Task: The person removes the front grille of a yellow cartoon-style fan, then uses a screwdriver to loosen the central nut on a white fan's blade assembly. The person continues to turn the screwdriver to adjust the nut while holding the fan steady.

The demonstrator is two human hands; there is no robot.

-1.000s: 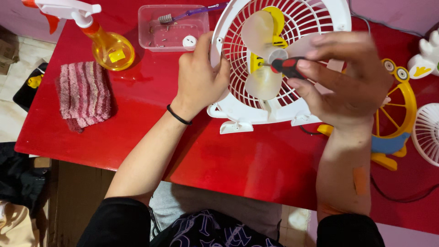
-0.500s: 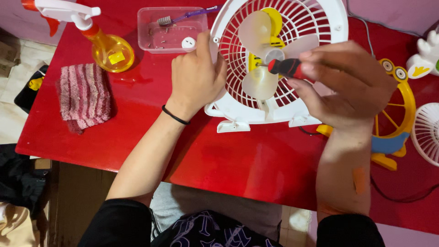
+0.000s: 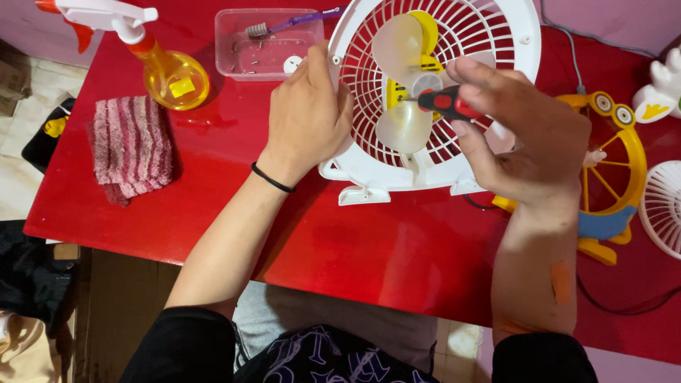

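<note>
A small white fan [image 3: 433,99], its front grille off and its pale translucent blades exposed, was stood on its feet near the middle of the red table [image 3: 340,262], tilted so that the hub faced upward toward the camera. The left hand [image 3: 306,120] was laid flat against the fan's left rim, fingers closed around the edge of the ring, apparently to steady the housing against turning or sliding. The right hand [image 3: 525,135] was clamped on a red-and-black screwdriver [image 3: 443,103], whose thin shaft was pointed leftward at the yellow hub, the tip seeming to meet it where a fastener would sit. At the far side, just left of the fan, a clear plastic tray [image 3: 266,46] had been set, holding a few small screws and a purple-handled brush, probably so that loose parts would not roll away. Farther left an orange spray bottle [image 3: 170,71] and a folded striped cloth [image 3: 131,145] were kept well apart from the work. To the right, a yellow toy-like fan frame [image 3: 610,177] was placed just beside the right wrist.
</note>
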